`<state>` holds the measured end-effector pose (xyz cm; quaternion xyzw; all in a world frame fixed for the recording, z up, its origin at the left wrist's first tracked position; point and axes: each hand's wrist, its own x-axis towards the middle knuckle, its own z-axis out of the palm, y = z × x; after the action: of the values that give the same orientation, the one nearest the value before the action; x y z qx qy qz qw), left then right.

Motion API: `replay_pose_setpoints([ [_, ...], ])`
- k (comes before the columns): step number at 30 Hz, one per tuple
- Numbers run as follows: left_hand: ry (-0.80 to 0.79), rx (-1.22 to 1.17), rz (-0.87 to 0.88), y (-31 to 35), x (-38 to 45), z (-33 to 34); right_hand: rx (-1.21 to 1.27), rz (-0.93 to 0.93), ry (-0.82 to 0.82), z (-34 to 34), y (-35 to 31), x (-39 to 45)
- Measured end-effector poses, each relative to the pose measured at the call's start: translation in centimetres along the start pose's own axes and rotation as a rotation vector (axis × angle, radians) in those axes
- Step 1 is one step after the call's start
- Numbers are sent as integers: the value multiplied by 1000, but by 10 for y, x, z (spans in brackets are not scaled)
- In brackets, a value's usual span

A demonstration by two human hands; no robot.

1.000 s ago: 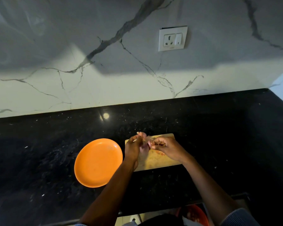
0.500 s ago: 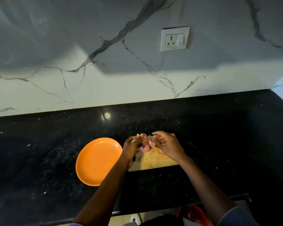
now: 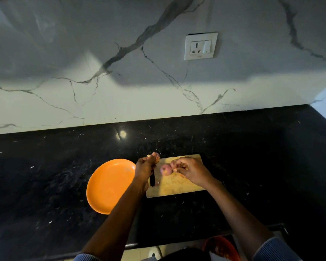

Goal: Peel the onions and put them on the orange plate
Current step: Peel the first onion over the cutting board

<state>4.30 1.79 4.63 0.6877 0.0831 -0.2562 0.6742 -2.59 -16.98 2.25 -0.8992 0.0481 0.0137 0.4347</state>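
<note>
Through the head view, my right hand (image 3: 191,171) pinched the pinkish onion (image 3: 166,169) over the far left part of the wooden board (image 3: 177,187) on the black worktop (image 3: 45,176), while my left hand (image 3: 146,166) had its grip closed on a scrap of dry skin (image 3: 155,156) just beside it. I judged peeling was nearly finished; next, the onion needed carrying left onto the orange plate (image 3: 109,185), which held nothing, past the dark knife handle (image 3: 152,178).
</note>
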Motion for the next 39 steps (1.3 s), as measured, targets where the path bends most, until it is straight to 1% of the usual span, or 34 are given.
replay_pose_setpoints([
  [2,-48,35,-23,0,0,-3,-31,72,3,1,9,-2],
  [4,-98,56,-20,1,-3,-2,-79,148,-38,4,14,-3],
  [6,-133,51,-24,-1,-5,0,-133,186,-71,7,18,-4],
  [12,-156,36,-43,-1,-8,11,57,59,72,6,2,-1],
  [18,-238,69,-53,6,-6,17,78,-25,159,3,-23,6],
  [21,-215,91,-41,11,-6,15,72,-27,142,-4,-25,8],
  [24,-260,149,-32,16,-8,8,100,1,119,-11,-24,9],
  [26,-295,136,-46,20,-8,6,128,-6,107,-13,-23,10],
  [28,-314,72,-70,22,-9,6,166,-33,108,-13,-22,11],
  [31,-307,23,-118,21,-8,7,230,-42,102,-13,-25,9],
  [35,-315,53,-106,21,-6,6,220,-48,114,-10,-21,7],
  [39,-286,51,-73,22,-7,6,221,-58,123,-8,-19,6],
])
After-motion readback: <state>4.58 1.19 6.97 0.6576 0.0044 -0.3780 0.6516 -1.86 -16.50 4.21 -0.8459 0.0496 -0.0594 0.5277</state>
